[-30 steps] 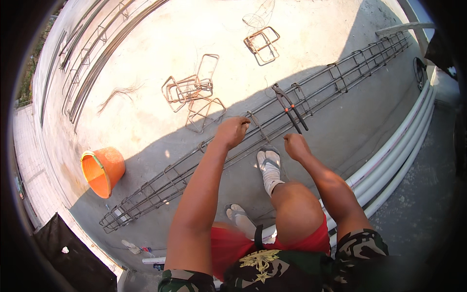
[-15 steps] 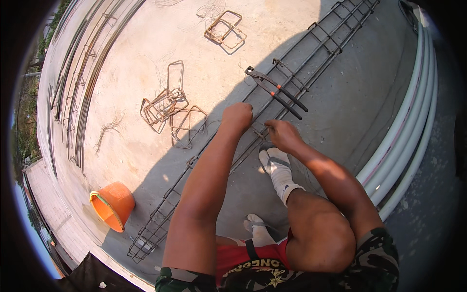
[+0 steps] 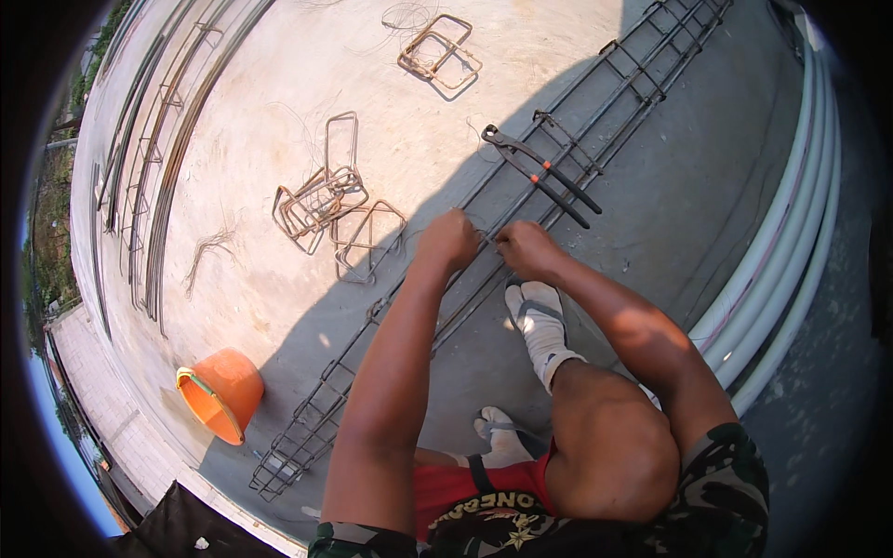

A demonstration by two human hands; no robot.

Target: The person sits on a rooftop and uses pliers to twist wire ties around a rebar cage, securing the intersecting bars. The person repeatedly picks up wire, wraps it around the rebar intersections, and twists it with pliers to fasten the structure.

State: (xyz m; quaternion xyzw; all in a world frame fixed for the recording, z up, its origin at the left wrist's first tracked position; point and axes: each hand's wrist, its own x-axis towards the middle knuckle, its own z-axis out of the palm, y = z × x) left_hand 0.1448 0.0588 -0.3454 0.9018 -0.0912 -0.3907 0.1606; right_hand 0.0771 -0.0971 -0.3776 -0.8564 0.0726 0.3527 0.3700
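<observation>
A long rebar cage (image 3: 558,139) of dark bars and square stirrups runs diagonally across the floor before me. My left hand (image 3: 449,240) is closed in a fist at its far-side bar. Across from it, my right hand (image 3: 526,251) pinches close above the near bars, its fingertips turned toward the left hand. A thin wire shows faintly between the two hands; its ends are hidden in the fingers. Just beyond my right hand, pincers (image 3: 539,175) with black handles and orange bands lie across the cage, jaws pointing away to the left.
Bent stirrups (image 3: 321,206) lie in a heap on the left, with more stirrups (image 3: 439,56) farther off. An orange bucket (image 3: 223,395) lies tilted at lower left. White pipes (image 3: 777,232) curve along the right. Long rebars (image 3: 172,186) lie at far left, near loose wires (image 3: 209,246).
My right hand has moved slightly left and up, closer to my left hand. The left hand has shifted a little left and lower. The pincers rest on the cage as before.
</observation>
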